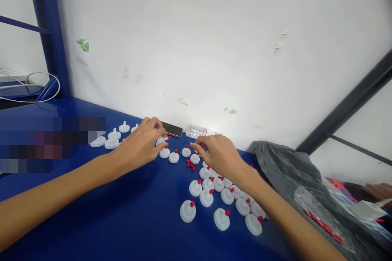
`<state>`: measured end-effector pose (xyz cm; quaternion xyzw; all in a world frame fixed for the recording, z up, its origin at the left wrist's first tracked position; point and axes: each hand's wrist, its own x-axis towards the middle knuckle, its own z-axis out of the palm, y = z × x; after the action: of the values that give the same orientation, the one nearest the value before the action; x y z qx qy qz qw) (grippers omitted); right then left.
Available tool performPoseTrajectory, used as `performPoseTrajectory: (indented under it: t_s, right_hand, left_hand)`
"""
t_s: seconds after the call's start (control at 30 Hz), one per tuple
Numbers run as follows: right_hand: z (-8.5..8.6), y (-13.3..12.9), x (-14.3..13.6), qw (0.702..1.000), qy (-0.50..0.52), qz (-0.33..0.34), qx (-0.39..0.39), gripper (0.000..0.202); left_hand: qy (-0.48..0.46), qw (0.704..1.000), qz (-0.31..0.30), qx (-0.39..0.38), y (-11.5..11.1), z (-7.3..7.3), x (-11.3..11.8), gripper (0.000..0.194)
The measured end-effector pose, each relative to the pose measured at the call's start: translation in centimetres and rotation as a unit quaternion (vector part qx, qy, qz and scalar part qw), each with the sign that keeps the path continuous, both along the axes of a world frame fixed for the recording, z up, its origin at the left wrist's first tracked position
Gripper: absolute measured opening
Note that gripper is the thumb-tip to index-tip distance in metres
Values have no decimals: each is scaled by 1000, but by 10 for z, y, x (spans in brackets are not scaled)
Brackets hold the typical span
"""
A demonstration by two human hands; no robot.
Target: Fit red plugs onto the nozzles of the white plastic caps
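My left hand (142, 140) is closed in a pinch around a white nozzle cap (161, 140), whose red tip points right. My right hand (222, 157) has thumb and forefinger pressed together above the capped nozzles; whatever is between them is too small to name. Below the fingers lies a small pile of loose red tips (190, 165). Many white nozzle caps with red tips, such as this one (188, 211), stand in the middle and under my right forearm. White nozzle caps without red tips (114, 133) sit beyond my left wrist, some hidden by it.
A dark phone (173, 129) and a clear plastic bottle (196, 130) lie along the wall. On the right, a grey plastic bag (269, 163) carries a clear bag of red pieces (324, 226). Another person's hand (379, 191) shows at the right edge. The table (122, 220) is blue.
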<state>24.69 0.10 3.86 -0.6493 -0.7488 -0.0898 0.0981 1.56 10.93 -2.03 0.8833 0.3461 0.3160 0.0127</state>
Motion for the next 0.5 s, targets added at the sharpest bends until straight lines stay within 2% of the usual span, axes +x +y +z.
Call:
performPoseTrajectory:
  t_s: [0.13,0.3,0.4,0.5]
  right_hand:
    - [0,2,6,997,-14,-6,-73,10]
    - [-8,3,5,992,-22,-14,-122,9]
    - [-12,3,4,991,-19,-11,-135,9]
    - [-15,4,3,990,-14,-3,-140,10]
  left_hand:
    - [46,994,68,-67,23,-2,-13,26]
    - [112,979,86,-147,31,-7,-17,20]
    - [125,976,82,-157,31,-8,-16,30]
    - [128,979,79,-136,33,-2,-18,41]
